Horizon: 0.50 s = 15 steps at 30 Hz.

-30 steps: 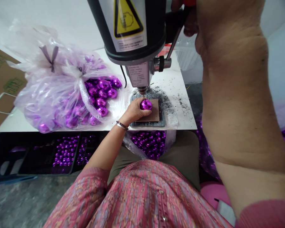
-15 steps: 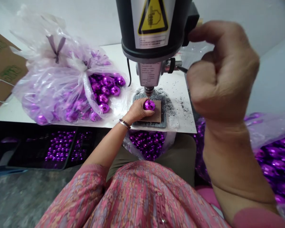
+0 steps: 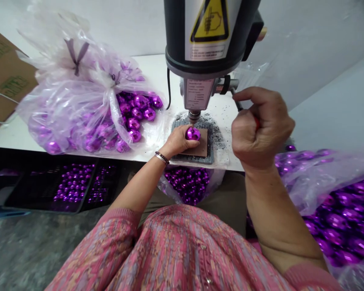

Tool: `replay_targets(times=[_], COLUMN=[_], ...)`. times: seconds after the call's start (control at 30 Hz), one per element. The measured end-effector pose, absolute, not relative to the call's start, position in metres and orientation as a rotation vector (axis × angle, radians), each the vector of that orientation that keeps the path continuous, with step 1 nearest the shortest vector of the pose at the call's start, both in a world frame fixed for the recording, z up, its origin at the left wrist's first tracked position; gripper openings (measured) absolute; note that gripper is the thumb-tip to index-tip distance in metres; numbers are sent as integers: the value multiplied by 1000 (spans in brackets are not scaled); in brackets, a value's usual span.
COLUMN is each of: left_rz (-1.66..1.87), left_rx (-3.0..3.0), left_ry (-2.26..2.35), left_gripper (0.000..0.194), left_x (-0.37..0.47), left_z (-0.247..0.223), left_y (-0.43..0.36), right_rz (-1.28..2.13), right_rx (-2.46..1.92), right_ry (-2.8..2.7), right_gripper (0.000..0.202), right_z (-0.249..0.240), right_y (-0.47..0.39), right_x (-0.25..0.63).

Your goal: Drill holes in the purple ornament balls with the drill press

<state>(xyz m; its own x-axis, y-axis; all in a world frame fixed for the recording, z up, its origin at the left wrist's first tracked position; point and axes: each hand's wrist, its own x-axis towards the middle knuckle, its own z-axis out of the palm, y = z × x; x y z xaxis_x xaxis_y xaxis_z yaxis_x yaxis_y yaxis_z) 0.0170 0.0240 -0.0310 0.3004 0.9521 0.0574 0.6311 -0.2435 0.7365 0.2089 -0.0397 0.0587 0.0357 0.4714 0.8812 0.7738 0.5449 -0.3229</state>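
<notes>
Under the bit of a bench drill press [image 3: 212, 68], my left hand [image 3: 178, 141] is closed around a shiny purple faceted ball [image 3: 193, 133]. The ball rests on a brown board [image 3: 202, 147] set on the drill's grey base [image 3: 210, 155]. The drill chuck [image 3: 194, 116] is just above the ball; whether the bit is in it I cannot tell. To the right, my right hand [image 3: 261, 125] is curled around the feed lever [image 3: 238, 100], with a bit of red showing between the fingers.
A clear bag [image 3: 75, 109] of purple balls fills the table's left side. More balls lie in a bag [image 3: 186, 184] below the table edge, a black crate [image 3: 75, 182] and a large bag [image 3: 346, 214] at right. Dark shavings [image 3: 220, 135] surround the base.
My right hand has moved down and to the left along with the lever. The left hand still holds the ball on the board. The view has shifted slightly.
</notes>
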Motion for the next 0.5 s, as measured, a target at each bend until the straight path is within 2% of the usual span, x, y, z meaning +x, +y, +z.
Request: replay_targets(times=[0.2, 0.37, 0.5], left_rz=[674, 641, 652], left_rx=[1974, 1984, 1987], left_ry=[1427, 1458, 1513], left_gripper=[36, 35, 37], left_x=[18, 20, 22], left_z=[-32, -32, -31], left_y=[23, 23, 20], right_rz=[-406, -372, -225], right_rx=[-1067, -880, -833], right_ry=[-1524, -1504, -1340], right_gripper=[37, 33, 34], right_z=[42, 27, 59], right_y=[-33, -29, -24], right_x=[207, 201, 195])
